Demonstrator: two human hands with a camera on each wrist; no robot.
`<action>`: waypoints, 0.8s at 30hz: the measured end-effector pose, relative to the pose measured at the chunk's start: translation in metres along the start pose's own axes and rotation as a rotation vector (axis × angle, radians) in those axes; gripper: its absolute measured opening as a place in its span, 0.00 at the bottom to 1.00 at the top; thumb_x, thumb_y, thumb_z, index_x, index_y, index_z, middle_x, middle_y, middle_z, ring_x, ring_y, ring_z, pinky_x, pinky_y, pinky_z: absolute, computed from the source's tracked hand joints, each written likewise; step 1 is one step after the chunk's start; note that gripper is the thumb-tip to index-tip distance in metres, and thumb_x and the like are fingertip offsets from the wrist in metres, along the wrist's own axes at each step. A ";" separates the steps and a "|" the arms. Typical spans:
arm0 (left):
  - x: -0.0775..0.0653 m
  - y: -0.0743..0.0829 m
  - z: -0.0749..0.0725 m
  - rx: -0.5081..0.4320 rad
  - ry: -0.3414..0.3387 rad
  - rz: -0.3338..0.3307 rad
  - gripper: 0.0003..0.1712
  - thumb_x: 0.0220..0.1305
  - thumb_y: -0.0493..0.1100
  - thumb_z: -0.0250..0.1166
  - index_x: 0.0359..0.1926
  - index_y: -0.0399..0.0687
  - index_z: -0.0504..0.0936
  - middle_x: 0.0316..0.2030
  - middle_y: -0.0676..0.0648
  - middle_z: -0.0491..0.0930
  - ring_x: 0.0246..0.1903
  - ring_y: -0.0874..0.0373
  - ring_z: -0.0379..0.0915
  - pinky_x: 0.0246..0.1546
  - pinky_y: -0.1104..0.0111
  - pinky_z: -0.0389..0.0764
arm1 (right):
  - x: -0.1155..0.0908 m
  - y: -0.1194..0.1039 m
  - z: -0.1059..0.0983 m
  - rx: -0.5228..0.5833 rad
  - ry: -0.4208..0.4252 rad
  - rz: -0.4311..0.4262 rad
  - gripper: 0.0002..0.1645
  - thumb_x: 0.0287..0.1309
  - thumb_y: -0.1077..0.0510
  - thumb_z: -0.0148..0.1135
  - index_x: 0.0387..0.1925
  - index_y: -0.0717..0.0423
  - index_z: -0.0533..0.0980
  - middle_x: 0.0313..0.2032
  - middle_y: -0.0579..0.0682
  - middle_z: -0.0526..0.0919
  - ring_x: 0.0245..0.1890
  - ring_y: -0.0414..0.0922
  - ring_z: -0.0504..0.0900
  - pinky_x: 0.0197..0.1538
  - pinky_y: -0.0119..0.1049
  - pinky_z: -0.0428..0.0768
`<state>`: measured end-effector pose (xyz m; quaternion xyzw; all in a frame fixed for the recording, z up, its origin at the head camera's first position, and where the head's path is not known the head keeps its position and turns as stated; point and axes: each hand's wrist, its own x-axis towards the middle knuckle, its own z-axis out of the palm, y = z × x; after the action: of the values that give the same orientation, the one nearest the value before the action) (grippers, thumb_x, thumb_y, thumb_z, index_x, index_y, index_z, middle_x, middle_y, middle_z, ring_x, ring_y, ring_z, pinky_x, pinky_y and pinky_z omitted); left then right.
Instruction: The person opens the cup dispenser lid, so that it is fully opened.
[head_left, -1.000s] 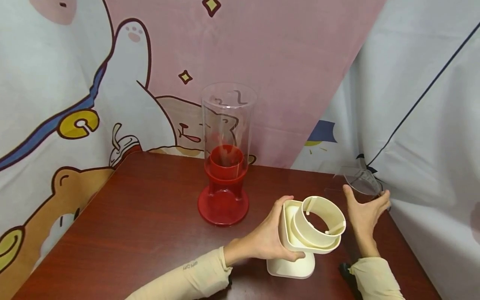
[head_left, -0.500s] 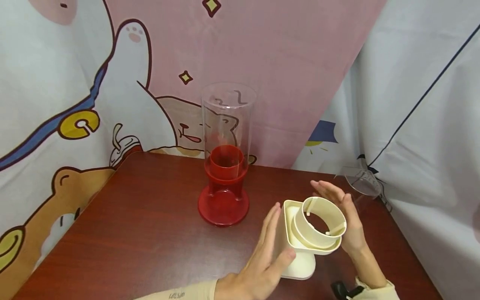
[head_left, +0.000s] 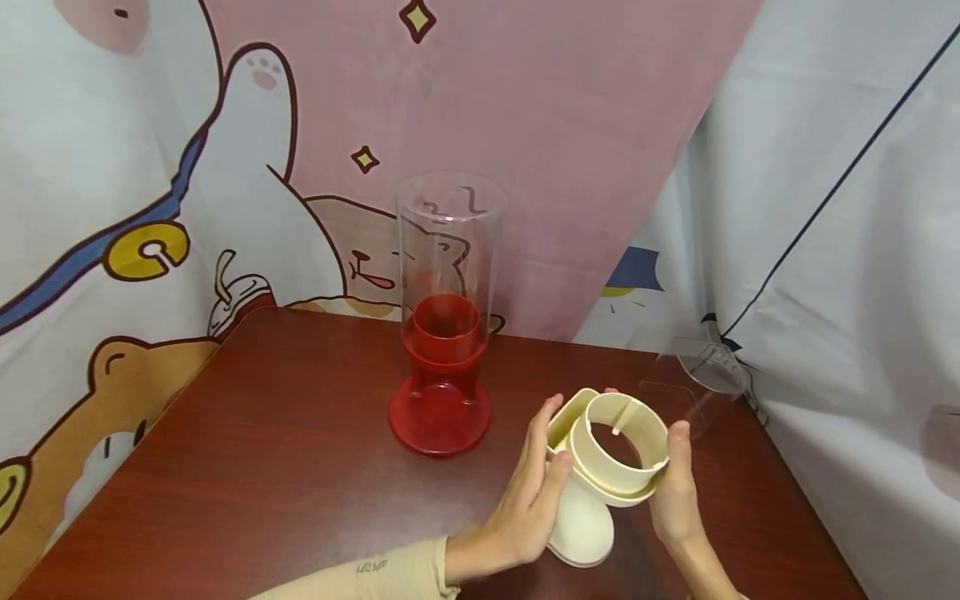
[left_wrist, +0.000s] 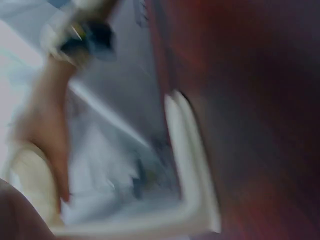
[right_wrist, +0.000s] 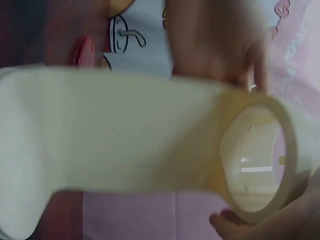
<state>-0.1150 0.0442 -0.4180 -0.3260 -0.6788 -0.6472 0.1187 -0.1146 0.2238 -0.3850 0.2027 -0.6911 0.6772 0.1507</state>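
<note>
A cream plastic stand with a round collar on top and a rounded foot is tilted above the table in the head view. My left hand holds its left side, thumb in front and fingers along the edge. On the other side my right hand grips it, the thumb at the collar and a fingertip showing behind. From the right wrist, the stand spans the view, with my left hand above it and my right hand below the ring. Motion blurs the left wrist view.
A red base carrying a tall clear cylinder stands at the back middle of the brown table. A clear plastic container lies at the back right. Printed curtains hang close behind and beside the table.
My right hand has come from beside the clear container to the stand's right side. My left hand loosened, then took a new hold. The stand has turned and shifted slightly left.
</note>
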 end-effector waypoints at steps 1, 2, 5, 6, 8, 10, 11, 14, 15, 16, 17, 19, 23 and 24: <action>0.004 -0.005 -0.004 -0.004 -0.010 -0.006 0.33 0.79 0.39 0.41 0.79 0.50 0.44 0.78 0.49 0.48 0.77 0.52 0.45 0.77 0.64 0.50 | -0.006 -0.001 0.003 -0.026 0.024 0.009 0.41 0.78 0.44 0.12 0.68 0.59 0.67 0.64 0.39 0.77 0.67 0.32 0.70 0.66 0.21 0.64; 0.008 -0.010 -0.007 -0.012 -0.022 -0.005 0.32 0.79 0.39 0.40 0.79 0.51 0.44 0.78 0.49 0.49 0.77 0.52 0.45 0.77 0.63 0.51 | -0.011 -0.002 0.006 -0.049 0.041 0.014 0.39 0.78 0.45 0.12 0.69 0.56 0.65 0.64 0.37 0.75 0.67 0.29 0.68 0.67 0.19 0.62; 0.019 -0.022 -0.015 -0.044 -0.074 0.023 0.33 0.77 0.39 0.38 0.79 0.48 0.44 0.78 0.46 0.51 0.78 0.51 0.45 0.77 0.61 0.49 | -0.026 -0.005 0.015 -0.168 0.116 0.036 0.35 0.79 0.48 0.15 0.70 0.56 0.62 0.64 0.32 0.71 0.67 0.25 0.64 0.66 0.15 0.59; 0.022 -0.025 -0.017 -0.052 -0.091 0.031 0.33 0.76 0.39 0.37 0.79 0.46 0.43 0.78 0.45 0.51 0.78 0.51 0.45 0.77 0.61 0.49 | -0.030 -0.006 0.018 -0.208 0.133 0.043 0.34 0.79 0.49 0.16 0.72 0.58 0.60 0.64 0.32 0.69 0.68 0.25 0.63 0.66 0.15 0.58; 0.027 -0.029 -0.019 -0.060 -0.111 0.036 0.34 0.75 0.39 0.37 0.79 0.45 0.43 0.78 0.44 0.51 0.78 0.50 0.45 0.77 0.60 0.49 | -0.034 -0.007 0.023 -0.263 0.156 0.046 0.33 0.79 0.50 0.18 0.74 0.61 0.56 0.66 0.32 0.67 0.69 0.27 0.60 0.67 0.15 0.55; 0.029 -0.030 -0.020 -0.051 -0.106 0.012 0.34 0.75 0.40 0.37 0.79 0.47 0.42 0.78 0.45 0.50 0.78 0.51 0.44 0.78 0.58 0.49 | -0.035 -0.009 0.027 -0.291 0.171 0.035 0.34 0.79 0.50 0.19 0.75 0.62 0.54 0.68 0.35 0.66 0.70 0.30 0.60 0.68 0.17 0.55; 0.028 -0.028 -0.020 -0.043 -0.084 -0.015 0.34 0.76 0.41 0.37 0.79 0.50 0.42 0.79 0.47 0.49 0.78 0.52 0.43 0.78 0.58 0.49 | -0.034 -0.010 0.028 -0.271 0.163 0.018 0.34 0.80 0.49 0.20 0.76 0.61 0.53 0.70 0.38 0.65 0.71 0.32 0.59 0.68 0.18 0.54; 0.017 -0.020 -0.020 -0.014 0.000 -0.091 0.34 0.78 0.47 0.39 0.80 0.58 0.40 0.79 0.54 0.44 0.78 0.56 0.39 0.78 0.56 0.47 | -0.024 -0.009 0.024 -0.231 0.150 -0.058 0.36 0.79 0.44 0.22 0.77 0.60 0.53 0.74 0.47 0.61 0.74 0.39 0.56 0.70 0.20 0.53; 0.011 -0.017 -0.019 -0.010 0.020 -0.097 0.35 0.78 0.50 0.41 0.80 0.58 0.40 0.79 0.54 0.42 0.79 0.55 0.39 0.77 0.55 0.47 | -0.019 -0.008 0.021 -0.212 0.148 -0.074 0.38 0.79 0.41 0.23 0.77 0.59 0.53 0.75 0.48 0.59 0.74 0.40 0.56 0.70 0.21 0.54; 0.005 -0.014 -0.018 0.000 0.031 -0.091 0.37 0.78 0.52 0.43 0.80 0.58 0.39 0.79 0.54 0.41 0.79 0.55 0.38 0.77 0.55 0.47 | -0.015 -0.006 0.018 -0.180 0.142 -0.082 0.40 0.78 0.38 0.23 0.77 0.59 0.53 0.76 0.49 0.57 0.75 0.41 0.55 0.71 0.21 0.54; 0.000 -0.011 -0.017 0.015 0.031 -0.081 0.40 0.77 0.54 0.46 0.80 0.58 0.38 0.80 0.53 0.40 0.79 0.54 0.38 0.77 0.54 0.47 | -0.011 -0.004 0.014 -0.159 0.121 -0.095 0.42 0.77 0.37 0.23 0.77 0.60 0.52 0.77 0.50 0.55 0.75 0.42 0.53 0.71 0.22 0.54; -0.009 -0.006 -0.015 0.051 -0.005 -0.044 0.48 0.72 0.58 0.53 0.80 0.55 0.36 0.80 0.51 0.36 0.79 0.52 0.37 0.77 0.52 0.48 | -0.007 0.001 0.011 -0.114 0.104 -0.074 0.44 0.76 0.33 0.22 0.78 0.58 0.51 0.78 0.49 0.55 0.75 0.41 0.54 0.69 0.22 0.56; -0.007 -0.004 -0.011 0.109 -0.087 -0.049 0.66 0.58 0.62 0.69 0.80 0.58 0.31 0.80 0.54 0.30 0.79 0.53 0.34 0.75 0.47 0.52 | -0.009 0.010 0.018 -0.052 0.090 -0.102 0.45 0.76 0.34 0.20 0.76 0.62 0.53 0.75 0.49 0.62 0.70 0.39 0.63 0.61 0.29 0.61; -0.004 -0.006 -0.010 0.119 -0.095 -0.060 0.69 0.54 0.61 0.72 0.80 0.59 0.30 0.80 0.55 0.29 0.79 0.54 0.33 0.75 0.46 0.53 | -0.010 0.011 0.021 -0.049 0.102 -0.114 0.45 0.76 0.34 0.21 0.76 0.62 0.53 0.74 0.49 0.64 0.68 0.39 0.66 0.59 0.30 0.61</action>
<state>-0.1181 0.0334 -0.4237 -0.3283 -0.7305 -0.5926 0.0860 -0.1102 0.2036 -0.4003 0.2032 -0.6860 0.6600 0.2291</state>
